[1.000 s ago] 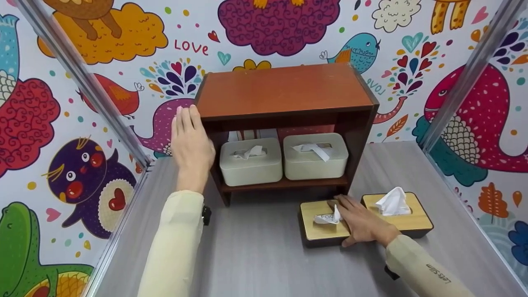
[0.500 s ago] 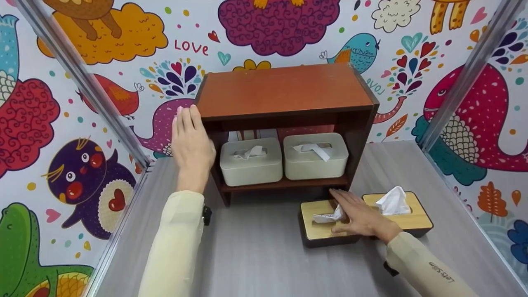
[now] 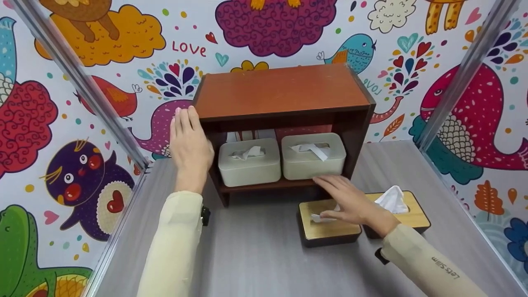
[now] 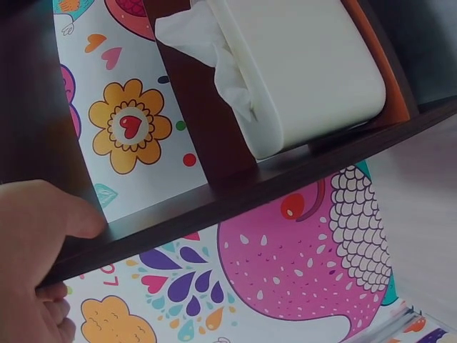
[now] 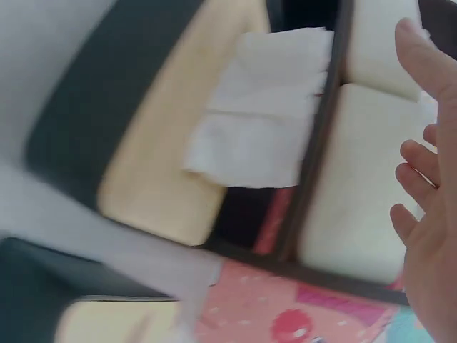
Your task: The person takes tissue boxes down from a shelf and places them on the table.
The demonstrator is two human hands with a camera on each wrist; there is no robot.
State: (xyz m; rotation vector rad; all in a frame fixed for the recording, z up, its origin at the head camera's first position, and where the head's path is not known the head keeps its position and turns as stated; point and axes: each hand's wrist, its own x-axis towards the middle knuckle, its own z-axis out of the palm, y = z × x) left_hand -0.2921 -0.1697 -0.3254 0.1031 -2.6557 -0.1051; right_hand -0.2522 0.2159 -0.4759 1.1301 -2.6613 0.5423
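My left hand (image 3: 191, 148) holds the left side panel of a small brown wooden shelf (image 3: 284, 93). In the left wrist view the thumb (image 4: 82, 218) lies at the panel's front edge, with the fingers on its outer side. Over a tissue box with a wooden lid and dark base (image 3: 326, 235) hovers my right hand (image 3: 350, 202), fingers extended and holding nothing. It partly hides that box's lid and tissue. Two cream tissue boxes, the left one (image 3: 249, 167) and the right one (image 3: 313, 161), stand side by side on the shelf board, tissue poking from their tops.
A second wooden-lidded tissue box (image 3: 417, 212) stands on the grey tabletop (image 3: 255, 251), right of the first. Metal frame posts (image 3: 453, 82) and printed cartoon walls (image 3: 95, 165) bound the table on the left, back and right.
My right hand has come off the near wooden-lidded box and moved up and left toward the shelf's lower board. That box stays where it was; my left hand keeps its place.
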